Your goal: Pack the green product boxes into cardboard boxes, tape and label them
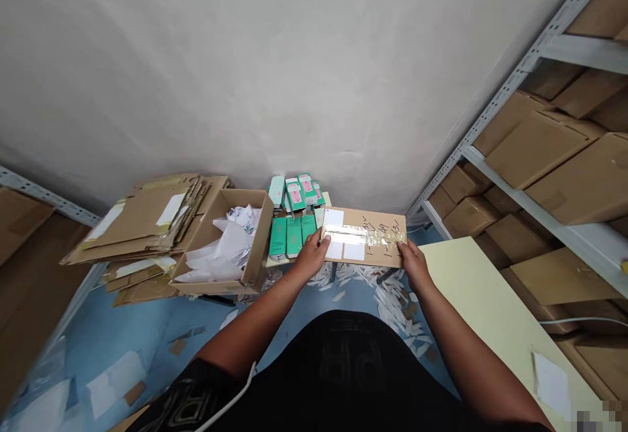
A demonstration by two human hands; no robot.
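A taped cardboard box (383, 220) with white labels and handwritten marks is held up in front of me, its labelled face toward the camera. My left hand (312, 255) grips its left end, thumb on the face. On the opposite end, my right hand (413, 263) is closed round the lower right corner. Just left of the box, several green cartons (294, 235) stand grouped, some with pink panels. Beyond them to the left is an open cardboard box (262, 239) with crumpled white paper (223, 252) inside.
Flattened cardboard (142, 213) is stacked at the left. A pale yellow tabletop (483, 288) lies to the right, beside metal shelving (549, 196) full of brown boxes. Paper scraps (387, 307) litter the blue floor (152, 327). A grey wall (294, 72) closes off the far side.
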